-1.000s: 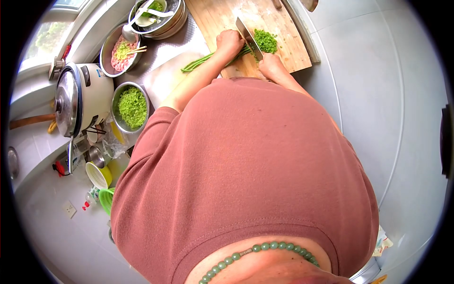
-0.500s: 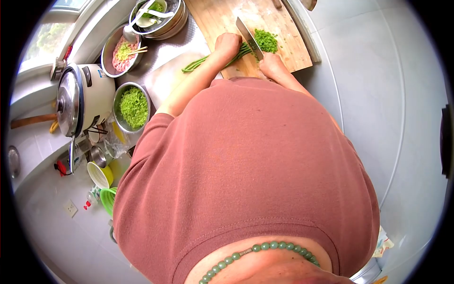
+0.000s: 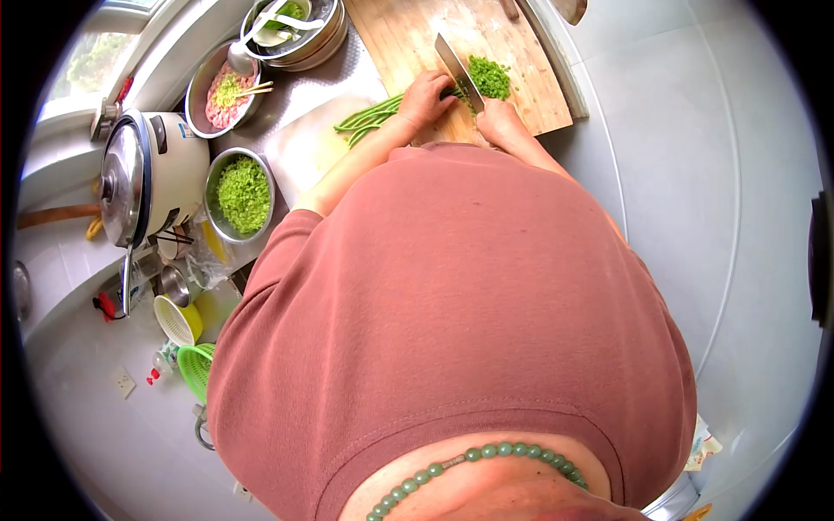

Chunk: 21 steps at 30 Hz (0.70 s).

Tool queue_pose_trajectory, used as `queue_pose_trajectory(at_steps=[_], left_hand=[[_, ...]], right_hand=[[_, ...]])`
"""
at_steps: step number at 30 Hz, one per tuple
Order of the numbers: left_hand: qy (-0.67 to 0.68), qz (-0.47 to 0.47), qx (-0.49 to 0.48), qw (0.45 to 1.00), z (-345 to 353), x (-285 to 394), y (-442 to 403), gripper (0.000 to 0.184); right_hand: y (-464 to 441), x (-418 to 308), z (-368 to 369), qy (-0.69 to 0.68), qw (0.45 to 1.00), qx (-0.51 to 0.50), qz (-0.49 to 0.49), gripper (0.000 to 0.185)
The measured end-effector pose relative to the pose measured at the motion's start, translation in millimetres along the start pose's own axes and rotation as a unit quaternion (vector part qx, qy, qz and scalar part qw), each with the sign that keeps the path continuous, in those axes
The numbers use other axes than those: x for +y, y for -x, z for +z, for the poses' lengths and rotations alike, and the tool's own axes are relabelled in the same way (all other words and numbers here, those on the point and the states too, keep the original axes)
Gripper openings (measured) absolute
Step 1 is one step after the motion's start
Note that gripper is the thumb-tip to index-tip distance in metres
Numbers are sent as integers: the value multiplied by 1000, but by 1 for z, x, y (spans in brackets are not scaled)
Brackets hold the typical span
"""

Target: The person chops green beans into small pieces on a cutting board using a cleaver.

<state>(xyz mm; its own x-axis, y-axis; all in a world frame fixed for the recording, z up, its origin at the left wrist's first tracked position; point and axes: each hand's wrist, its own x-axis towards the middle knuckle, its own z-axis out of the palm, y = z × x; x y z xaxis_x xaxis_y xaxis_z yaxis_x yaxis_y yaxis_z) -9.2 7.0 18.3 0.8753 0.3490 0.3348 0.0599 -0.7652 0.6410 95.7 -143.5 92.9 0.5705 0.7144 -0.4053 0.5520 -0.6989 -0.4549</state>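
My left hand [image 3: 425,98] is closed over a bunch of long green beans [image 3: 368,119], its fingertips close to the knife blade. The beans' uncut ends stick out to the left, past my wrist. In my right hand [image 3: 501,122] is the handle of a cleaver-like kitchen knife [image 3: 455,68]. Its broad blade slants across the wooden cutting board [image 3: 395,35], beside the beans' cut ends. Just right of the blade lies a heap of finely chopped green beans [image 3: 489,78].
Left of the board stand a bowl of minced meat [image 3: 217,111] with chopsticks, a bowl of chopped greens [image 3: 243,195] and stacked bowls [image 3: 304,52] with spoons. A lidded pot [image 3: 161,174] is by the window. Lower left are a yellow basket [image 3: 180,321] and a green basket [image 3: 196,369].
My left hand has loosened from a tight fist, its fingers now more extended over the beans. The beans' left ends have spread apart. The knife has hardly moved.
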Motion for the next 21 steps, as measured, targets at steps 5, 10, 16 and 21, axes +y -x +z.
queue_pose_trajectory(at_steps=[5, 10, 16, 21], left_hand=[[-14, 8, 2, 1000, 7, -1, 4, 24], [-19, 54, 22, 998, 5, 1, 1, 24], [-25, 57, 23, 998, 6, 1, 4, 26], [-26, 67, 29, 997, 7, 0, 3, 24]], right_hand=[[1, -1, 1, -31, 999, -16, 17, 28], [8, 2, 2, -3, 999, 19, -29, 28], [14, 6, 2, 17, 999, 3, -33, 28], [20, -3, -4, 37, 999, -30, -2, 29]])
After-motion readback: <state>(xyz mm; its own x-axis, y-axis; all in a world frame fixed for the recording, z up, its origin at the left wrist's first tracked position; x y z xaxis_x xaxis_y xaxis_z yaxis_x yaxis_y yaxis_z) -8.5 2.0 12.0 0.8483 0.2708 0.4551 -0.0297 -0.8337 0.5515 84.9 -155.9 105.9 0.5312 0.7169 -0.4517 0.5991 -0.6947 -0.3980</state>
